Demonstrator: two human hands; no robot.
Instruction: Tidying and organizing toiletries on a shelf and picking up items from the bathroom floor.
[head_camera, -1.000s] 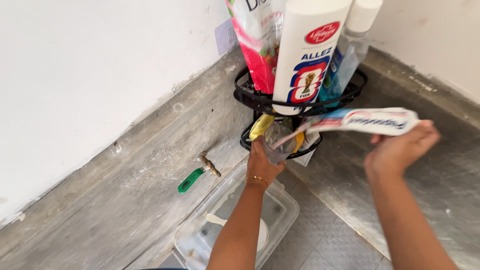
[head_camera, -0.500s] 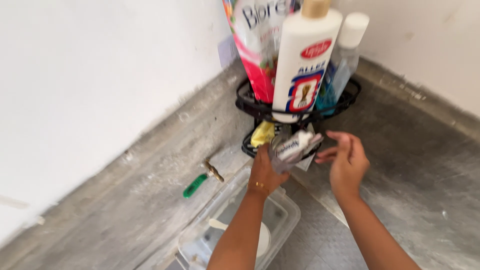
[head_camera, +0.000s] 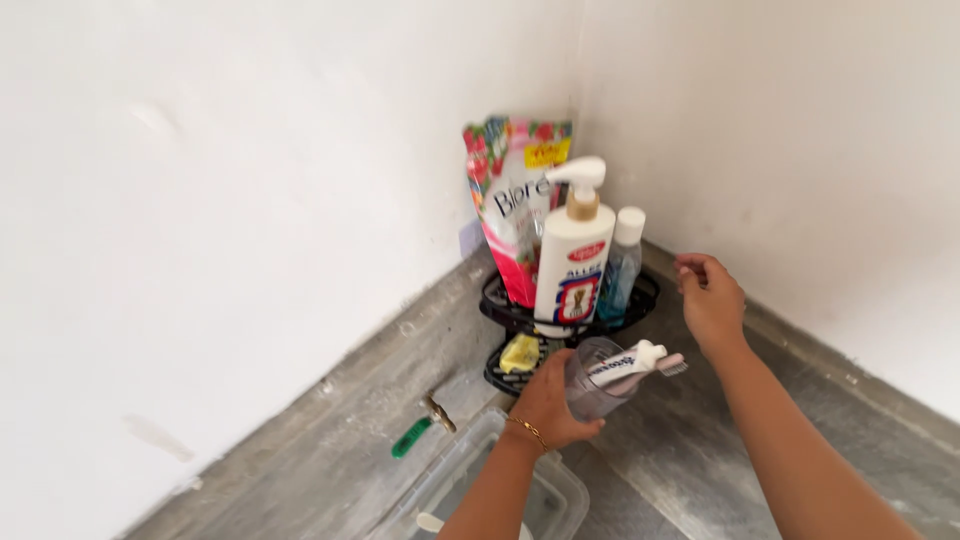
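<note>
The left hand (head_camera: 548, 402) grips a clear plastic cup (head_camera: 592, 380) that holds a toothpaste tube (head_camera: 622, 362) and a toothbrush (head_camera: 662, 367), both leaning out to the right, just in front of the lower tier of a black wire corner rack (head_camera: 508, 318). The right hand (head_camera: 712, 298) hovers empty with loosely curled fingers beside the upper tier, near a blue bottle (head_camera: 620, 270), a white pump bottle (head_camera: 570, 260) and a pink refill pouch (head_camera: 510, 210). A yellow soap bar (head_camera: 520, 353) lies on the lower tier.
</note>
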